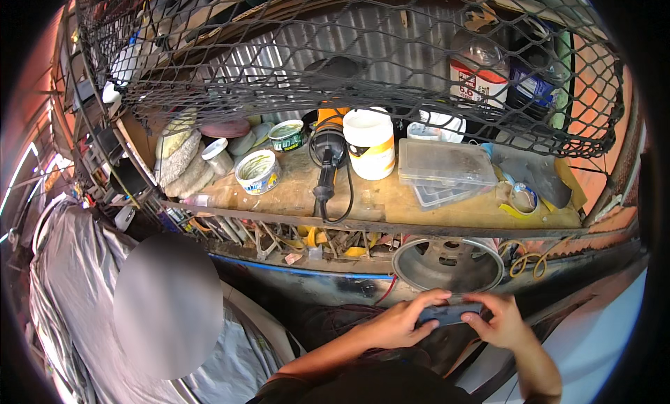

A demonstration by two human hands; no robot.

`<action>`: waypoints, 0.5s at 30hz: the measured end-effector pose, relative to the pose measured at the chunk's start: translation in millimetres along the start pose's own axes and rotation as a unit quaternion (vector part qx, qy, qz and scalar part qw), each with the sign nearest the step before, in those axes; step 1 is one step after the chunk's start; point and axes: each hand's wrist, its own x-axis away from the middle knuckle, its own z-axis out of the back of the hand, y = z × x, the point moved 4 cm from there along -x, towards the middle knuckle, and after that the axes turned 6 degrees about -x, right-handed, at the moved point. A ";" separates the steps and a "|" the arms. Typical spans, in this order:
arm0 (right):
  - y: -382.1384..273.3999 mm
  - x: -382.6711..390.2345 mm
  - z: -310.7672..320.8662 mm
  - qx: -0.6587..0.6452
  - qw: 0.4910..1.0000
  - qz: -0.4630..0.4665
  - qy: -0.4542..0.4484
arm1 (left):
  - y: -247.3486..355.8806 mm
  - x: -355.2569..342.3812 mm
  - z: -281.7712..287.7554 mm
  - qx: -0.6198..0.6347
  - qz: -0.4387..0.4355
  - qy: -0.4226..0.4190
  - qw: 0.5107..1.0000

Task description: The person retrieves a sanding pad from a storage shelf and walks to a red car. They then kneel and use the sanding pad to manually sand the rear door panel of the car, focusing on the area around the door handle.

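The person's left hand (399, 325) and right hand (504, 324) hold a dark blue-grey, flat, rectangular piece (452, 314) between them, just on the near side of a round, grey metal wheel rim (481, 264). Both hands are partly curled, 1 at each end of the piece, thumbs at its near edge and fingers at its far edge. Its material cannot be told. The step in hand appears to be handling the piece with 2 hands, clear of the brown wooden bench (370, 198). The next move seems to call for a secure hold at both ends and care near the rim. An orange-and-black power tool (326, 153) rests on the bench, ungripped.
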 end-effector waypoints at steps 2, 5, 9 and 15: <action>28.5 55.6 -18.5 -0.118 0.974 -0.157 0.113 | -1.0 -8.8 -2.8 0.173 0.152 -0.053 0.972; 16.3 102.8 -61.3 -0.221 0.889 -0.214 0.338 | -46.5 2.2 -26.1 0.326 0.227 -0.175 0.901; -33.4 193.4 -123.2 -0.276 0.740 -0.239 0.564 | -27.1 16.8 -87.6 0.394 0.193 -0.332 0.835; -133.9 309.1 -184.2 -0.175 0.608 -0.383 0.673 | 54.6 74.9 -167.9 0.408 0.153 -0.419 0.797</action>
